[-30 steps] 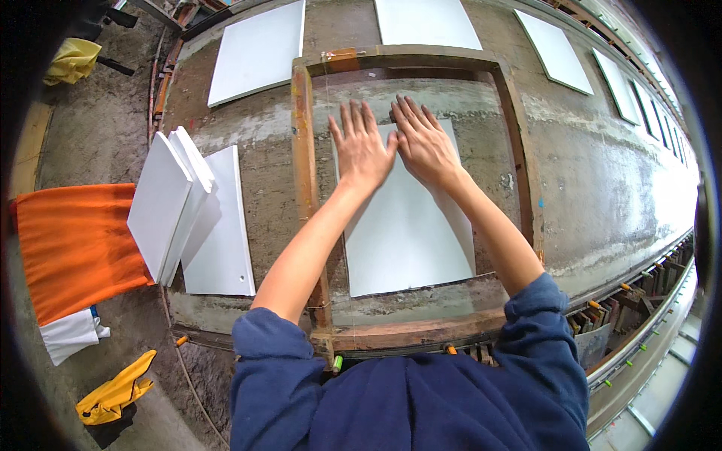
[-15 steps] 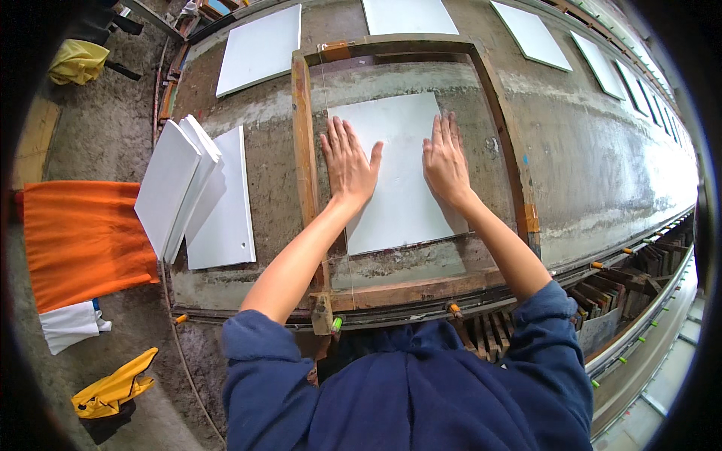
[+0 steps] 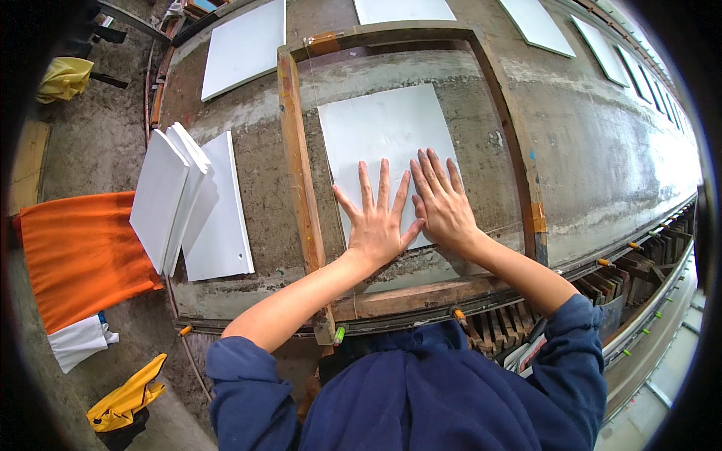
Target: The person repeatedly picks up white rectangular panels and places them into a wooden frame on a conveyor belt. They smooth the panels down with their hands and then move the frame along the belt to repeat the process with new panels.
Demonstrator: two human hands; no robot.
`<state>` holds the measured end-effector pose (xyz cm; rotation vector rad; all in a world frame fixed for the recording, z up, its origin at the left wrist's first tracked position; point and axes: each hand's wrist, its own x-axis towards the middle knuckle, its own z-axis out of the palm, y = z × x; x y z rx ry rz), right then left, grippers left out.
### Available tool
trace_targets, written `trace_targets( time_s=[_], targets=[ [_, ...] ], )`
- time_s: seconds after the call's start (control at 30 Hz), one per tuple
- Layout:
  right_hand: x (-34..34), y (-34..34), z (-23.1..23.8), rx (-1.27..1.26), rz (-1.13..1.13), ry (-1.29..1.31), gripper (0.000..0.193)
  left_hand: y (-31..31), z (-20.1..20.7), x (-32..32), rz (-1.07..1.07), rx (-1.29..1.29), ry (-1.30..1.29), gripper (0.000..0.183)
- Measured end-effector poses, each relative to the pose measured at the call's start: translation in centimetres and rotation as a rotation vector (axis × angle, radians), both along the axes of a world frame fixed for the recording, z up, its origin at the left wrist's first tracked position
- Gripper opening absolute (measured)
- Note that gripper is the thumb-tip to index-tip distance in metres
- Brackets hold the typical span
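A white rectangular board (image 3: 387, 124) lies flat on the worn table, inside the outline of a wooden frame (image 3: 293, 150) with orange tape on it. My left hand (image 3: 378, 228) rests flat over the board's near part, fingers spread wide. Beside it, my right hand (image 3: 444, 207) lies flat near the board's right edge, fingers stretched out and slightly apart. The thumb of the left and the near side of the right almost meet. Neither hand grips anything. Whether a thin mesh spans the frame between palms and board, I cannot tell.
Several white boards lean in a stack (image 3: 162, 199) on the table's left end, near an orange cloth (image 3: 83, 252). Another white board (image 3: 244, 49) lies beyond the frame, with more in a row towards the right. Clips (image 3: 459, 314) sit along the table's near rail.
Both hands have slid nearer to me along the board. They have come together from its two sides, and the left fingers have spread. The view has shifted slightly.
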<state>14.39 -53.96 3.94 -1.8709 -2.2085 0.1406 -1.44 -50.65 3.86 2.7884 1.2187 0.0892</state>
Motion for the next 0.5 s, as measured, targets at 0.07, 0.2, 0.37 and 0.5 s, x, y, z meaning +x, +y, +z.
trace_targets(
  time_s=[0.07,0.2,0.37,0.5],
  targets=[
    [0.2,0.3,-0.2,0.030,0.018,0.004,0.053,0.4,-0.3,0.0,0.004,0.028,-0.020,0.079],
    [3.3,0.8,0.1,0.157,-0.096,-0.055,0.057,1.2,1.1,-1.1,0.050,0.006,-0.232,0.083],
    [11.1,-1.8,2.4,0.065,-0.487,-0.191,0.078,3.6,3.4,-7.2,0.455,0.163,-0.254,0.094],
    [14.6,-1.1,1.4,0.066,-0.393,0.252,0.089,4.7,1.4,-9.2,0.435,-0.267,-0.632,0.092]
  ],
)
